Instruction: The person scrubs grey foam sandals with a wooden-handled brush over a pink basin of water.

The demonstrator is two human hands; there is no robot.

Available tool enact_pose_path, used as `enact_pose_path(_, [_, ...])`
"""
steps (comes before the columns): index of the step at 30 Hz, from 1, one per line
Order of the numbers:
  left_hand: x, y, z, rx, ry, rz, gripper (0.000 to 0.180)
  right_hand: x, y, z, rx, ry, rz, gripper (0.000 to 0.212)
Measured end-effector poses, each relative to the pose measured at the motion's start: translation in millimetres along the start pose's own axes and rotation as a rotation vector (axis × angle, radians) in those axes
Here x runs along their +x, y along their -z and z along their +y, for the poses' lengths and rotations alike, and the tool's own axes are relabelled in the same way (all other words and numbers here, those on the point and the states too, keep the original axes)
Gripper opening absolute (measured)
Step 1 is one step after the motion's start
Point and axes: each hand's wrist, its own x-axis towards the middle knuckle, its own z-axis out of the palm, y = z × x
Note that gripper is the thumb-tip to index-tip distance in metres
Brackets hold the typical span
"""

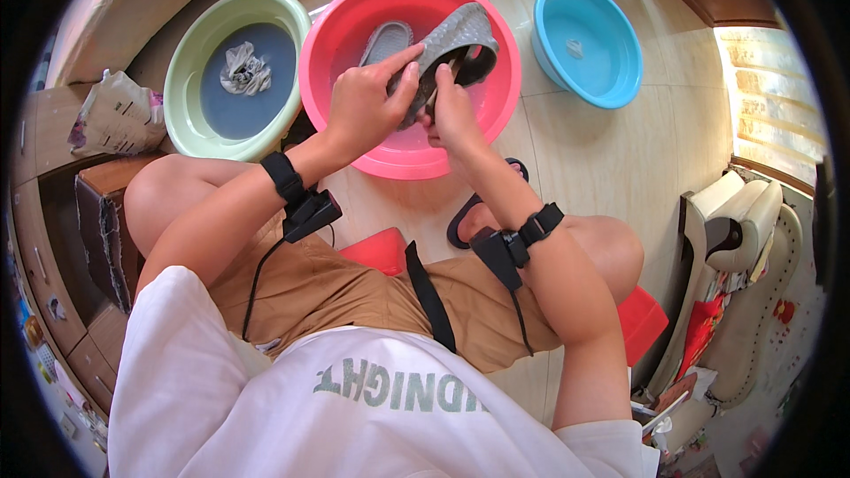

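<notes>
At upper centre of the frame, the left hand (366,106) was clamped on a grey slipper (458,29) above the pink basin (400,167); the right hand (457,119) was closed around a slim, partly hidden handle (457,62). A wet, loosened grip could have dropped the slipper, causing splashing.

Glossy plastic pink basin (407,163); matt, textured grey slipper (453,35), perhaps rubber.

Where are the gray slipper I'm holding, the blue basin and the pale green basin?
Held gray slipper (455,32): head view, on its textured upper.
Blue basin (574,2): head view, on its inner wall.
Pale green basin (188,80): head view, on its inner wall.
</notes>
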Motion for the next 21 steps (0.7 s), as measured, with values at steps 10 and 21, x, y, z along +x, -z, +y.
enact_pose_path(10, [-1, 0, -2, -0.002, 0.015, 0.049, 0.03, -6, -4, -8, 0.086, -0.039, -0.088, 0.05])
enact_pose_path(21, [10, 4, -20, 0.068, 0.073, 0.099, 0.031, -47, -29, 20, -0.112, 0.139, -0.105, 0.051])
